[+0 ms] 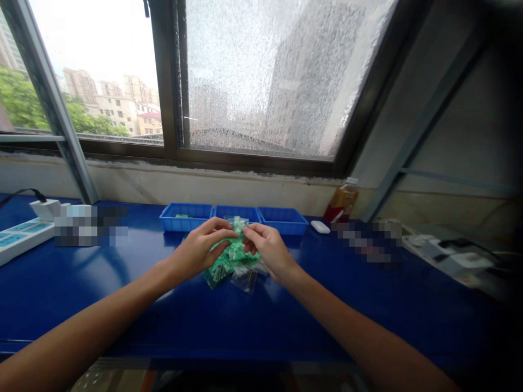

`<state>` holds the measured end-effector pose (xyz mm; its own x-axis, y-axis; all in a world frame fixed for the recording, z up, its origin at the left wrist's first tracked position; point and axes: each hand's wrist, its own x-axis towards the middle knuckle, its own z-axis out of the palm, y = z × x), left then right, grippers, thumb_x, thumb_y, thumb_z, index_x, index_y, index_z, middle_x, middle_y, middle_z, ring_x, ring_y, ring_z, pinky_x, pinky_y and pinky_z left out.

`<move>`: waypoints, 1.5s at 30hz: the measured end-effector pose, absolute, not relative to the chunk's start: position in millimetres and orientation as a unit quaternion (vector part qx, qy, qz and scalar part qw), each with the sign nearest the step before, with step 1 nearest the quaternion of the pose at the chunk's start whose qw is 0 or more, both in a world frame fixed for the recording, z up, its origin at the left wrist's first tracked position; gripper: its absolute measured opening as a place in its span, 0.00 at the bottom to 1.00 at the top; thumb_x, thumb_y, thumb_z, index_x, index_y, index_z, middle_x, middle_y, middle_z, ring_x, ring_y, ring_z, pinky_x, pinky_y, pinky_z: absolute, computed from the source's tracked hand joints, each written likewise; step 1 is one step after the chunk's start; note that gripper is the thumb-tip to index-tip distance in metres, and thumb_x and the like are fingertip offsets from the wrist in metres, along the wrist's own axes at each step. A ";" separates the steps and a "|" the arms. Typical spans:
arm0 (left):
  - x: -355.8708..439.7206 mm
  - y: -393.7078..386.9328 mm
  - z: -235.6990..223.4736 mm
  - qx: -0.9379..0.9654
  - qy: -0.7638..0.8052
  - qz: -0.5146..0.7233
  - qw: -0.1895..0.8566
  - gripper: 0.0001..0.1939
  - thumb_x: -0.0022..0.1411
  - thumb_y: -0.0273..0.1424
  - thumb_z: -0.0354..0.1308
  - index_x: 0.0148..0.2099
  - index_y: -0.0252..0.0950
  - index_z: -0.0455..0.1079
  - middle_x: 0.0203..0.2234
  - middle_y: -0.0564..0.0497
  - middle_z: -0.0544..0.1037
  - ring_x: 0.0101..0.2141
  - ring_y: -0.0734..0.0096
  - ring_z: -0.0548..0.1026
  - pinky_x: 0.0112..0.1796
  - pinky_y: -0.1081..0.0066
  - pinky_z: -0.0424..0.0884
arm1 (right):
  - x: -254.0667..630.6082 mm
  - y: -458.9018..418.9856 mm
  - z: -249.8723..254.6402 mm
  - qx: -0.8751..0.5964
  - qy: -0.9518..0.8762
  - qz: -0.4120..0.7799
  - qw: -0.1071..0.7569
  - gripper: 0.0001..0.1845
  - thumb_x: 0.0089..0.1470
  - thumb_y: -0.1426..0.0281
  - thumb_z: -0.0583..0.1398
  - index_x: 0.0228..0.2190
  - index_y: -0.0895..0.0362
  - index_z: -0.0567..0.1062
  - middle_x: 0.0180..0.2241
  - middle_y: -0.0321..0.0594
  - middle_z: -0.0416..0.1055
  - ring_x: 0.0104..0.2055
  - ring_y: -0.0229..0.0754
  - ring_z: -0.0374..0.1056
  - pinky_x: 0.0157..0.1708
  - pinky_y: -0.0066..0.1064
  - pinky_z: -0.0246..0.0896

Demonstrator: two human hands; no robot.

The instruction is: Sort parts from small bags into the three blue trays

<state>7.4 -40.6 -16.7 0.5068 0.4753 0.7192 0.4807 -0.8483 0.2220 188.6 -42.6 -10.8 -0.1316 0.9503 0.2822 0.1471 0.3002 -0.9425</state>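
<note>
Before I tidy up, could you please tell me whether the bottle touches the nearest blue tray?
Apart: the head view shows tabletop between bottle and blue tray.

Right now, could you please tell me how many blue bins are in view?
3. They stand in a row at the back of the table: the left bin, the middle bin, partly hidden, and the right bin.

Single view, worn at the head, taken from the near side of the tabletop point(253, 332). It faces forward and down, across to the window point(278, 81), which occupies the upper frame. Left arm point(102, 316) and right arm point(351, 321) enter low, close to the lens. Trays point(186, 224) register farther off, near mid-frame. Coverage wide.
</note>
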 end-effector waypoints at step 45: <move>-4.7 -35.5 -5.8 -0.927 -0.331 -0.177 -0.020 0.13 0.64 0.34 0.45 0.34 0.35 0.68 0.27 0.50 0.73 0.28 0.72 0.70 0.30 0.74 0.61 | 243.9 -38.9 20.9 -0.395 -0.908 0.071 0.121 0.08 0.46 0.66 0.60 0.29 0.57 0.72 0.27 0.37 0.68 0.29 0.37 0.62 0.29 0.27 0.53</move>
